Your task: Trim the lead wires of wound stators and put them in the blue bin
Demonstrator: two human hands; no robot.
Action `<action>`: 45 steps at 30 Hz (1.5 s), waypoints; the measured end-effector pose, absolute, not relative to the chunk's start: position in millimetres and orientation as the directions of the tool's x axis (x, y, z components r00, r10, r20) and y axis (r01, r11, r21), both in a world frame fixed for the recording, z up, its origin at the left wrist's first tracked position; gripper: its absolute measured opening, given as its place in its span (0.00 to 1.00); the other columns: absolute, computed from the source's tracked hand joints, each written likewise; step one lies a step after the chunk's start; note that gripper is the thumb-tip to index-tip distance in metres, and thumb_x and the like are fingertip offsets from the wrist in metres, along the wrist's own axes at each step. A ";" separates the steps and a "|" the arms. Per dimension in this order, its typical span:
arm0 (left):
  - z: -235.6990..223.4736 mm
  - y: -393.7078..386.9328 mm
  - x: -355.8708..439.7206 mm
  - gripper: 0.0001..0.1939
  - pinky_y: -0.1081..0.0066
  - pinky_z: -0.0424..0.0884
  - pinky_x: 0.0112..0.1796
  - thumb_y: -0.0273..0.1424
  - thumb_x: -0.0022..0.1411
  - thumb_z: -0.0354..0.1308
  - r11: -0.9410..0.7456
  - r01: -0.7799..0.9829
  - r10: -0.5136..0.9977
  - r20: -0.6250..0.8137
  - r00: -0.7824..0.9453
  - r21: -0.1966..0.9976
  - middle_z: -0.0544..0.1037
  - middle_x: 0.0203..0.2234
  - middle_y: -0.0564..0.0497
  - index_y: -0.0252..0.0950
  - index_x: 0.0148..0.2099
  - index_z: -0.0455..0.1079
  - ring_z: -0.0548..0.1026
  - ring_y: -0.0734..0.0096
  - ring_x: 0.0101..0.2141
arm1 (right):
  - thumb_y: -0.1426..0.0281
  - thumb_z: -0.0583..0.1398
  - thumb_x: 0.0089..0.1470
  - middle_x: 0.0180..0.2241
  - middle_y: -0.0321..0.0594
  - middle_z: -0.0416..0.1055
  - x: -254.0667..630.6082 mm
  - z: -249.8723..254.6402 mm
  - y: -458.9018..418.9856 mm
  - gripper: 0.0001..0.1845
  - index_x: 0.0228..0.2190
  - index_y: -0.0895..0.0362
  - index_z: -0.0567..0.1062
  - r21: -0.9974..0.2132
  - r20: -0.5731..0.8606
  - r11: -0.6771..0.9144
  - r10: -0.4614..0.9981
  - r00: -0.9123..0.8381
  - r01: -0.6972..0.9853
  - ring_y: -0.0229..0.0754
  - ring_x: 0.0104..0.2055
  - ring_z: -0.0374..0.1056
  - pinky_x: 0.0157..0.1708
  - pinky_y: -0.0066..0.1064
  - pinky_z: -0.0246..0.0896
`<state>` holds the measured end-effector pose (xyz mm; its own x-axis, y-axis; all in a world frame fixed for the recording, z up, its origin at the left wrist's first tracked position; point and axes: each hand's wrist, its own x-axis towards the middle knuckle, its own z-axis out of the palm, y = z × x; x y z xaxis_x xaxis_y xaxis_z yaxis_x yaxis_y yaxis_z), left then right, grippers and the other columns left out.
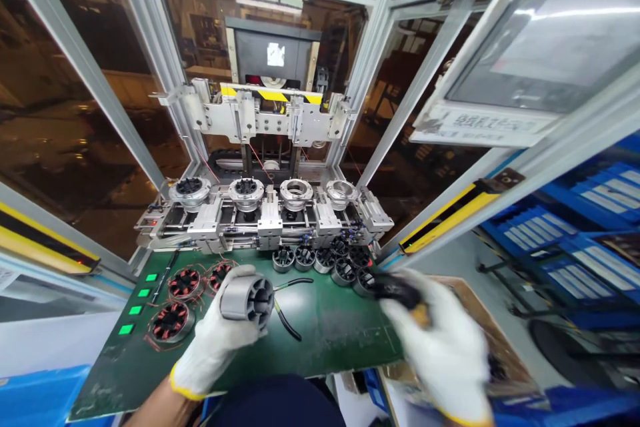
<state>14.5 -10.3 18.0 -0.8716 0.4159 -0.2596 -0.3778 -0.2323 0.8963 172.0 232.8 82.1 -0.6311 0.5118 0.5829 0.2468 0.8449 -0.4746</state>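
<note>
Cylinder of grey metal, without wire, sits in the left hand, fingers wrapped round it above the table. The right hand seems closed around a dark thing, too blurred to name. Three copper-wired rings look finished; bare cylinders look still to do.

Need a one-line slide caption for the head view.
Gloved left hand holds a grey slotted cylinder over the green worktop; gloved right hand holds a blurred dark object.
</note>
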 end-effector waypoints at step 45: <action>23.7 -57.7 36.2 0.38 0.64 0.73 0.44 0.27 0.35 0.67 0.037 -0.099 0.110 -0.102 -0.989 0.994 0.75 0.44 0.45 0.38 0.52 0.62 0.77 0.59 0.41 | 0.81 0.58 0.51 0.47 0.47 0.69 89.6 36.9 89.3 0.30 0.56 0.59 0.64 -0.484 0.700 0.715 -0.029 -0.713 -0.504 0.45 0.52 0.62 0.51 0.41 0.63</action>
<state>36.2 -57.7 23.7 -0.9887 0.1099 -0.1023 -0.0988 0.0371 0.9944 89.6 89.3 36.9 -0.7134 -0.0290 0.7001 -0.5041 0.7152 -0.4841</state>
